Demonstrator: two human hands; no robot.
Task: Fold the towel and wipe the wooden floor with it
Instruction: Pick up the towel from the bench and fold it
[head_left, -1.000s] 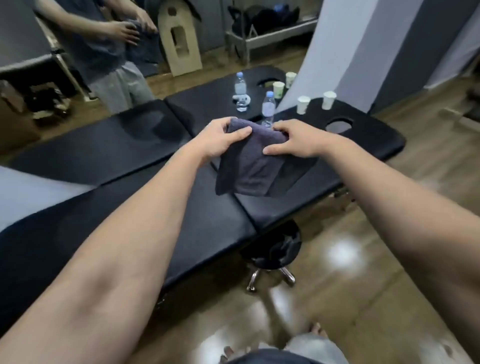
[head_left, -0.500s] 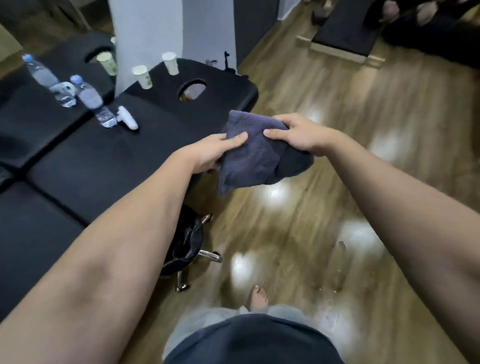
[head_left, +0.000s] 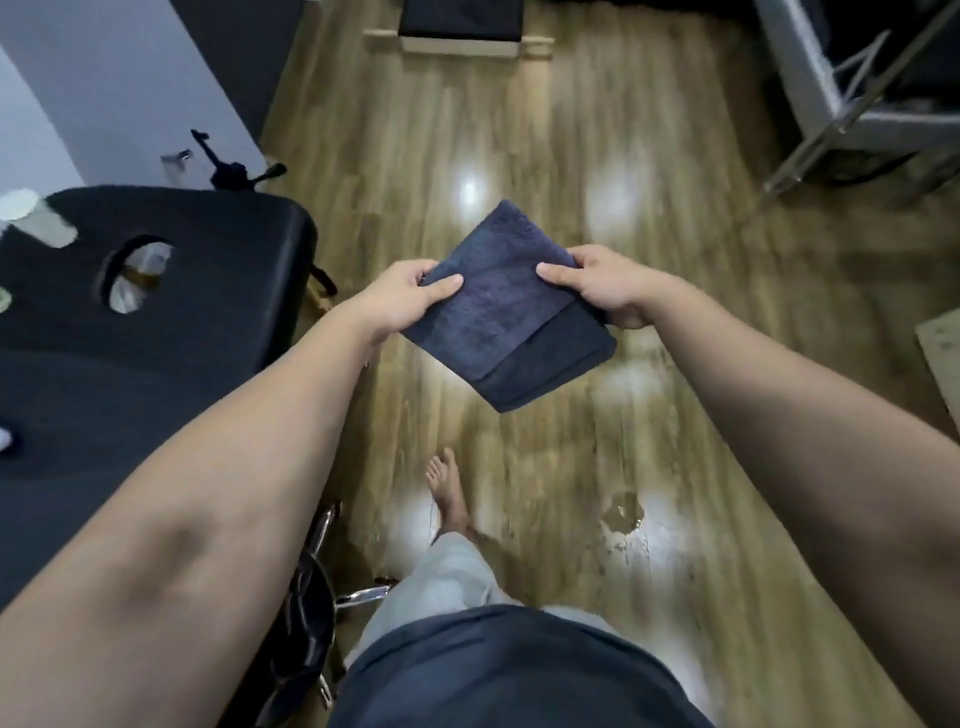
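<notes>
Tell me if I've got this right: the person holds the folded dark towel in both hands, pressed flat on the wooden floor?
Not quite. The head view shows both the left hand and right hand gripping the folded towel, but it is held in the air above the wooden floor, not pressed on it.

cup (head_left: 31, 221): blurred, cut by left edge | stool (head_left: 306, 639): half-hidden under arm

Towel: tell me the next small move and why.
Probably lower the towel toward the wet patch on the wooden floor. It already looks folded, the left hand and right hand pinch its opposite edges in the air, and the patch lies below, unwiped.
</notes>
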